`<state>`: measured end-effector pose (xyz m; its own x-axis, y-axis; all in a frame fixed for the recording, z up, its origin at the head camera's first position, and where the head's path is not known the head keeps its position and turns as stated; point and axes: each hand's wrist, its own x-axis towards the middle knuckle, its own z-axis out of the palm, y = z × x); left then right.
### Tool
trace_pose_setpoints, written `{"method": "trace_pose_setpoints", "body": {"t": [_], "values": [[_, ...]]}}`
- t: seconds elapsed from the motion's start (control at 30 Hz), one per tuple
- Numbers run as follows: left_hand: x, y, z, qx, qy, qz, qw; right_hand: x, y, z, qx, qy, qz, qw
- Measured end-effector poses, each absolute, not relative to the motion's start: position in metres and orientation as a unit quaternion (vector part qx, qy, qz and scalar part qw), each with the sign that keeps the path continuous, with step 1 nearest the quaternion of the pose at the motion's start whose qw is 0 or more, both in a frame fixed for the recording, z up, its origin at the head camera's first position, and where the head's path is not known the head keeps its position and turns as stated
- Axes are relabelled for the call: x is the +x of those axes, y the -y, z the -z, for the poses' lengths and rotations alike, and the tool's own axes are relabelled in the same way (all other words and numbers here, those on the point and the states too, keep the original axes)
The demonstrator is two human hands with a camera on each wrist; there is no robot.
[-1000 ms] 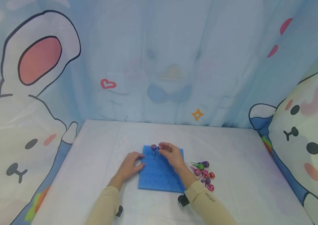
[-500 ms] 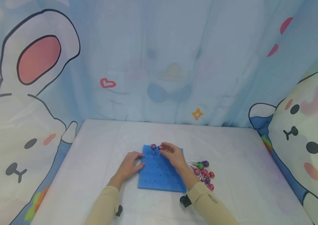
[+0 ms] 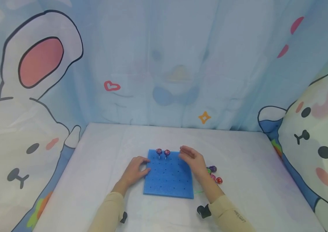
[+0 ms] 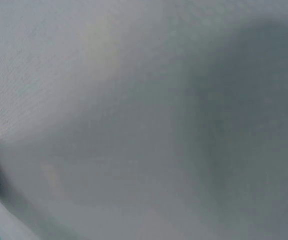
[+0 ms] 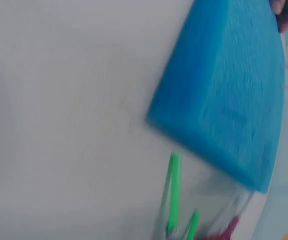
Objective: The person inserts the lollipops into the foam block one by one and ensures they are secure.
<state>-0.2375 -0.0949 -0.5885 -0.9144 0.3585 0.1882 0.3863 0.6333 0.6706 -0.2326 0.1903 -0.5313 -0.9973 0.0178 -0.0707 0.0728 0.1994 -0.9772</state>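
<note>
My left hand [image 3: 134,170], thumb and fingers apart, touches the blue foam board [image 3: 168,177]; my right hand [image 3: 194,159] is empty. The lollipops [image 3: 167,152] seem light, hard, best pinched by the head.

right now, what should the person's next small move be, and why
Probably moving the right hand toward the loose lollipops to pick one up: that hand appears to hold nothing, only two lollipops stand in the blue board, and the left hand rests at the board's left edge.
</note>
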Motion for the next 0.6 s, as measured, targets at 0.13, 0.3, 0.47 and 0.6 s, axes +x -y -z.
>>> {"method": "trace_pose_setpoints", "body": {"t": [0.13, 0.3, 0.47, 0.6], "values": [[-0.236, 0.095, 0.588, -0.201, 0.903, 0.379, 0.013, -0.225, -0.22, 0.529, 0.031, -0.785, 0.619, 0.006], [-0.236, 0.096, 0.587, -0.208, 0.902, 0.378, 0.016, -0.216, -0.257, 0.528, 0.033, -0.801, 0.598, -0.017], [-0.236, 0.096, 0.587, -0.208, 0.902, 0.377, 0.017, -0.211, -0.286, 0.528, 0.044, -0.824, 0.563, -0.047], [-0.236, 0.096, 0.589, -0.205, 0.903, 0.377, 0.017, -0.209, -0.305, 0.535, 0.059, -0.845, 0.528, -0.059]]}}
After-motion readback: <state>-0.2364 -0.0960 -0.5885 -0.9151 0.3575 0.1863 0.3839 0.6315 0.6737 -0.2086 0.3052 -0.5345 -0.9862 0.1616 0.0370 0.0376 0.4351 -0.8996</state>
